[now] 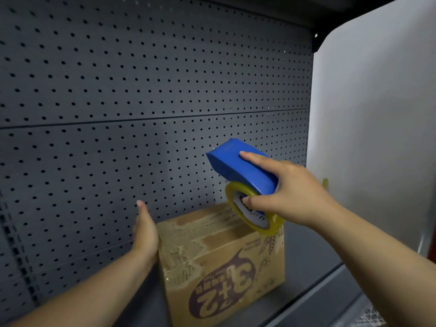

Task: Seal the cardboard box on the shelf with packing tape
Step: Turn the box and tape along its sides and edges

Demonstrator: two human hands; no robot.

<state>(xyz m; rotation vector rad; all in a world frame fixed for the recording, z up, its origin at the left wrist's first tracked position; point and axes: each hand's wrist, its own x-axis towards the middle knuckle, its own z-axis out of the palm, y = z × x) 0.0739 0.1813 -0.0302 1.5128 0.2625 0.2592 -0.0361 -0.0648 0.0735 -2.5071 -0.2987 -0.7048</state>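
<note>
A brown cardboard box [221,260] with a purple upside-down "3+2" print stands on the dark grey shelf [313,263]. Its top and left corner carry torn, wrinkled old tape. My right hand [292,192] grips a blue tape dispenser [243,168] holding a yellowish tape roll [271,226], which hovers over the box's back right top corner. My left hand [145,232] lies flat against the box's left side, fingers straight and pointing up.
A dark perforated metal back panel [141,90] rises behind the box. A white side wall [377,114] closes the shelf on the right. The shelf's front lip [325,300] runs diagonally at the lower right.
</note>
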